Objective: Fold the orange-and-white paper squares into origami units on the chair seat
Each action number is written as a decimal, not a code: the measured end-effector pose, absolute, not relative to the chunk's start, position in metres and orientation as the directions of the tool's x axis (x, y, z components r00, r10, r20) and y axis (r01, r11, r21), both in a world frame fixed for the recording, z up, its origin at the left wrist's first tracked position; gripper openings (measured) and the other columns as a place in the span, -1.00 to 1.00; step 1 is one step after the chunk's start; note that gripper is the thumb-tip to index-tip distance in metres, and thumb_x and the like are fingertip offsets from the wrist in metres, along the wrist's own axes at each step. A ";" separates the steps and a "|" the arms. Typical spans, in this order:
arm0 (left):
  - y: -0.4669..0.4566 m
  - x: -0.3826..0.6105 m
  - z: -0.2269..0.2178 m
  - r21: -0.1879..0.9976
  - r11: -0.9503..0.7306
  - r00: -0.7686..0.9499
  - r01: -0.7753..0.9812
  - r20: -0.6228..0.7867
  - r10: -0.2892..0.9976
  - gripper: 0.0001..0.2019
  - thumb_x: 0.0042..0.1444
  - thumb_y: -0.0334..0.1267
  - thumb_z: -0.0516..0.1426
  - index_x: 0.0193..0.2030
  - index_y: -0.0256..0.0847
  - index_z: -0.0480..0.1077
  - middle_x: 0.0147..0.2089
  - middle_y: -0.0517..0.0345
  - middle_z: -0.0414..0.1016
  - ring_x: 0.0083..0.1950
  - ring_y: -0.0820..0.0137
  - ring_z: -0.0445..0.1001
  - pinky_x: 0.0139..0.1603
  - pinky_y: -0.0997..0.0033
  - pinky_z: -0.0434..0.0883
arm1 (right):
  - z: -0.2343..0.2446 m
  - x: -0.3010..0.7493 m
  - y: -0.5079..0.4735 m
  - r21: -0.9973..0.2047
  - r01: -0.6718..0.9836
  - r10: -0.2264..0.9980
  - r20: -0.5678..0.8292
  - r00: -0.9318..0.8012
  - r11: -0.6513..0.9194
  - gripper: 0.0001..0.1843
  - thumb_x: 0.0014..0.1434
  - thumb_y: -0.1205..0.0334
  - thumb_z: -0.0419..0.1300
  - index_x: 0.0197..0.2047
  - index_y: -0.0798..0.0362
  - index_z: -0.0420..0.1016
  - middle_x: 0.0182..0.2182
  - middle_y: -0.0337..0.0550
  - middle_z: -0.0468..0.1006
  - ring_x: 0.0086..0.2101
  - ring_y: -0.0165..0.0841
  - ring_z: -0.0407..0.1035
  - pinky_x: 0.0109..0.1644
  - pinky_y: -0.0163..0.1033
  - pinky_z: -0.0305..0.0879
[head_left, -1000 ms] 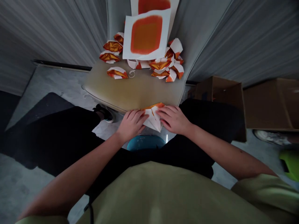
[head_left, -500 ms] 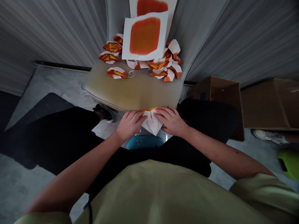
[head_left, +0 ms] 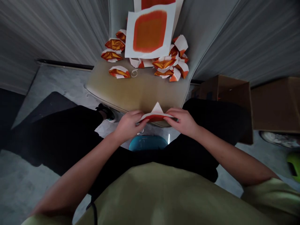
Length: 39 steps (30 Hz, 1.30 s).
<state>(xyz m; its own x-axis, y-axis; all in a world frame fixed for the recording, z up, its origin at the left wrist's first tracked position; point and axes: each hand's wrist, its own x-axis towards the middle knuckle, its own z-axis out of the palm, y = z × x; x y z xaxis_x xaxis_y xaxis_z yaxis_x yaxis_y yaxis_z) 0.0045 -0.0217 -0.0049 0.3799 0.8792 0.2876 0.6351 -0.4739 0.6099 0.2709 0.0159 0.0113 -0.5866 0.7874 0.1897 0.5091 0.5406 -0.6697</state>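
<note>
My left hand point(head_left: 128, 125) and my right hand point(head_left: 182, 122) pinch opposite ends of a folded white-and-orange paper point(head_left: 156, 114), held just over the front edge of a tan padded seat point(head_left: 138, 93). Its white point sticks up and away from me. Farther back on the seat lie several folded paper pieces with gold-orange centres point(head_left: 164, 63), out of reach of both hands. A square sheet with an orange-red printed patch point(head_left: 150, 31) rests on another sheet behind them. A small pale loop point(head_left: 134, 73) lies on the seat.
Grey ribbed fabric point(head_left: 246, 34) rises behind and beside the seat. Cardboard boxes point(head_left: 232, 93) stand to the right. Below my hands are a teal-blue rounded object point(head_left: 148, 143) and my dark-clad legs point(head_left: 211, 125). A green object point(head_left: 294, 165) shows at the right edge.
The paper has been lifted and turned, from a flat white point toward me to a long fold with its point facing away. My hands have moved apart, and the view has shifted slightly.
</note>
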 end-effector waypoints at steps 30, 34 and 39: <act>-0.008 0.002 -0.005 0.220 -0.583 0.535 0.783 0.242 0.810 -0.65 0.33 -0.12 0.16 0.17 -0.19 0.52 0.28 -0.15 0.48 0.30 -0.02 0.41 0.32 -0.12 0.34 | -0.016 0.250 0.025 -0.233 0.737 0.773 0.227 -0.593 0.634 -0.66 0.43 0.15 0.08 0.10 0.00 0.61 0.15 0.03 0.56 0.23 0.03 0.26 0.20 0.15 0.23; -0.015 0.000 0.003 0.229 -0.644 0.612 0.730 0.200 0.765 -0.64 0.29 -0.02 0.21 0.13 -0.12 0.53 0.21 -0.09 0.50 0.24 0.02 0.44 0.25 -0.04 0.39 | -0.018 0.272 0.061 -0.307 0.688 0.752 0.206 -0.626 0.657 -0.69 0.40 0.21 0.14 0.08 -0.14 0.66 0.30 -0.10 0.45 0.37 0.05 0.12 0.32 0.25 0.21; -0.011 0.008 -0.005 0.126 -0.739 0.710 0.662 0.208 0.672 -0.68 0.28 -0.18 0.23 0.15 -0.12 0.50 0.09 -0.07 0.53 0.13 0.08 0.47 0.16 0.05 0.39 | -0.019 0.271 0.084 -0.311 0.643 0.710 0.208 -0.673 0.700 -0.66 0.36 0.33 0.14 0.02 -0.17 0.69 0.36 -0.18 0.38 0.43 0.02 0.05 0.38 0.29 0.17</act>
<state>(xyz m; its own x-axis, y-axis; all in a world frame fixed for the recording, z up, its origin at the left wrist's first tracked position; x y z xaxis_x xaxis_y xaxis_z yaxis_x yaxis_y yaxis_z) 0.0079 -0.0113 -0.0050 0.7102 0.6724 0.2084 0.6623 -0.7386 0.1259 0.2715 0.0837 -0.0187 -0.6726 0.7101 0.2081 0.6429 0.7001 -0.3107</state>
